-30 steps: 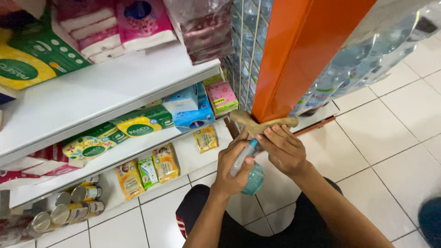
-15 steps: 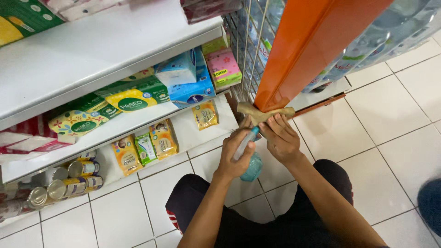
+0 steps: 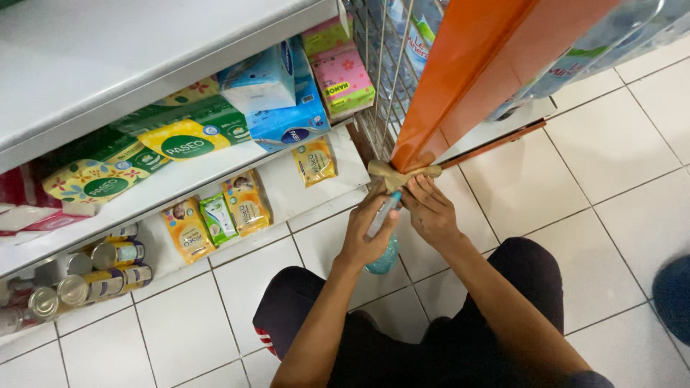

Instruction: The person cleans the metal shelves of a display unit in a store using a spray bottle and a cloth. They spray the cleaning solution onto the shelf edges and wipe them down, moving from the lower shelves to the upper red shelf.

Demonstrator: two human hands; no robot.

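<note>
Down at the far left, a row of tin cans (image 3: 93,276) lies on its side on the lowest white shelf (image 3: 302,194), with small yellow and green sachets (image 3: 215,219) laid flat just to the right of them. One shelf up, green and yellow tissue packs (image 3: 165,144) sit beside blue tissue boxes (image 3: 284,100) and a pink pack (image 3: 345,79), right up against a wire rack (image 3: 381,65) holding bottles.

Moving toward the middle, the left hand (image 3: 370,233) is curled tight around a spray bottle (image 3: 383,248); its light blue nozzle pokes out above the fist and its teal, see-through body hangs below the palm, over the white tiled floor (image 3: 611,151). The nozzle points up toward the foot of an orange post (image 3: 474,65).

Just right of it, the right hand (image 3: 431,212) has its fingers (image 3: 424,190) pressed together against a tan cloth (image 3: 395,174), which is bunched at the base of the post, touching it. The two hands are just beside each other, nearly touching. Both forearms come up from the bottom of the view, over the person's dark trousers (image 3: 474,338), knees bent low to the floor.

At the far right edge, a dark blue shape (image 3: 672,287) sits on the tiles; I cannot tell what it is.
</note>
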